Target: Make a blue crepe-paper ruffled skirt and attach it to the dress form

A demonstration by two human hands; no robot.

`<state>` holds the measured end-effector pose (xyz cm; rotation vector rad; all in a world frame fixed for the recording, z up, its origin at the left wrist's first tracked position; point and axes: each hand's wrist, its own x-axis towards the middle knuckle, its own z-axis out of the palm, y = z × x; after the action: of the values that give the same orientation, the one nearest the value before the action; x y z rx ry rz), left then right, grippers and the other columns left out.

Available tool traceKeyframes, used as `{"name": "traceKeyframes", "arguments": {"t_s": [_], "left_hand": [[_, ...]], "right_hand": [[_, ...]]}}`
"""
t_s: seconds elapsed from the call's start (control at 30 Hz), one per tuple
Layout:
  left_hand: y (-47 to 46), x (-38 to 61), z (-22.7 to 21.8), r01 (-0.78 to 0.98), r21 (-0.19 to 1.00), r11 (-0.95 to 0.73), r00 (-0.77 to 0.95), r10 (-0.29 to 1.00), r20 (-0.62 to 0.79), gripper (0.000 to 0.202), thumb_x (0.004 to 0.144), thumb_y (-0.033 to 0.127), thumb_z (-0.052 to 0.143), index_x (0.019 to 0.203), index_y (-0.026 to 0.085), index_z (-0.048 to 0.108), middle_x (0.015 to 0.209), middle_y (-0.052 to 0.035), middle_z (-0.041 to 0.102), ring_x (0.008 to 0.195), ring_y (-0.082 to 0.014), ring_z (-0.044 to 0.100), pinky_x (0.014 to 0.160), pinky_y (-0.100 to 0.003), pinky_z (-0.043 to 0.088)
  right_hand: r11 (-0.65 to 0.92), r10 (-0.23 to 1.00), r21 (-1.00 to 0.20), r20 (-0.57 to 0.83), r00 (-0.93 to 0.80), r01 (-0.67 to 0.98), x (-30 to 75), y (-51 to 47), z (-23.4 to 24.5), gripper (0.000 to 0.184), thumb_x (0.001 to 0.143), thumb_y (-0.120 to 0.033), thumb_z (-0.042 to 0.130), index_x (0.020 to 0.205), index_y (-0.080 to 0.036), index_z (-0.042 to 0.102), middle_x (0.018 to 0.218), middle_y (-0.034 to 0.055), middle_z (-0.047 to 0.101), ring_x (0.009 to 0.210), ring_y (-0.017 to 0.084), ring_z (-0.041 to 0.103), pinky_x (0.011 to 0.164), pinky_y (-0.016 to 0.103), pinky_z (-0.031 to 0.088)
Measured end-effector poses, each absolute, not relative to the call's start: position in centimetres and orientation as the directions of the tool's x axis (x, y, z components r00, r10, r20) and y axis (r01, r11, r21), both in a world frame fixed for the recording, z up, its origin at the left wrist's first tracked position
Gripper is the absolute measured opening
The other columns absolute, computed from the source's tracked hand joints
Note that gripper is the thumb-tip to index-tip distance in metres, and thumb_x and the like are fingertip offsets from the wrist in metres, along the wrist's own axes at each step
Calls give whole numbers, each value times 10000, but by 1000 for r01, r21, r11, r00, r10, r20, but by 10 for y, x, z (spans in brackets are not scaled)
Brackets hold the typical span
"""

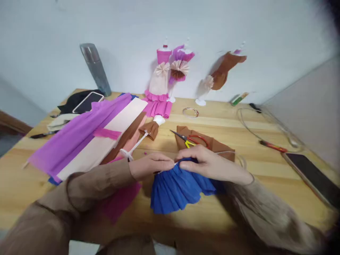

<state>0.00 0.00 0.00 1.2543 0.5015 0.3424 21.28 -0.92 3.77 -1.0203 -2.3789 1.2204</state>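
Observation:
A strip of blue crepe paper [175, 191], gathered into pleats, hangs fanned out from both hands above the wooden table. My left hand [152, 165] pinches its gathered top edge at the left, thumb against fingers. Right beside it, my right hand [204, 163] is closed on the same edge, with thumb and fingers pressing the folds. Just beyond the right hand, scissors [190, 139] with red and yellow handles lie on folded brown paper [223, 148]. A small mannequin stand [139, 142] with a brown paper top lies tipped over past my left hand.
Purple crepe paper [79, 129] and other coloured strips cover the table's left side. Dressed mini mannequins [159, 83] stand against the wall, near a tall grey bottle [97, 71]. A phone [310, 173], a cable [247, 124] and a bracelet-like ring [190, 112] lie to the right.

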Motion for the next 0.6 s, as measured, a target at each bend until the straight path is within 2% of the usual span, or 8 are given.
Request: {"name": "traceKeyframes", "arguments": {"t_s": [0.2, 0.4, 0.6], "left_hand": [[5, -1, 6, 30, 977, 211, 827, 544, -143, 354, 808, 384, 537, 585, 172, 364, 594, 56, 303, 591, -88, 274, 573, -263, 224], [7, -1, 11, 63, 996, 71, 773, 628, -93, 319, 828, 346, 474, 584, 179, 354, 599, 50, 294, 609, -96, 285, 587, -259, 267], [2, -2, 14, 205, 965, -165, 760, 648, -51, 346, 876, 346, 389, 585, 190, 288, 591, 52, 275, 577, -87, 289, 541, -246, 255]], "right_hand": [[296, 825, -821, -36, -563, 487, 209, -11, 40, 268, 852, -342, 554, 965, -123, 660, 777, 53, 678, 690, 151, 596, 645, 269, 471], [249, 853, -834, -51, -519, 492, 210, -11, 37, 253, 784, -272, 617, 1009, -158, 643, 988, 83, 711, 886, 202, 665, 786, 328, 520], [246, 901, -788, -28, -432, 565, 205, -18, 39, 209, 777, -273, 613, 948, -161, 653, 890, 65, 725, 816, 206, 683, 736, 326, 531]]}}
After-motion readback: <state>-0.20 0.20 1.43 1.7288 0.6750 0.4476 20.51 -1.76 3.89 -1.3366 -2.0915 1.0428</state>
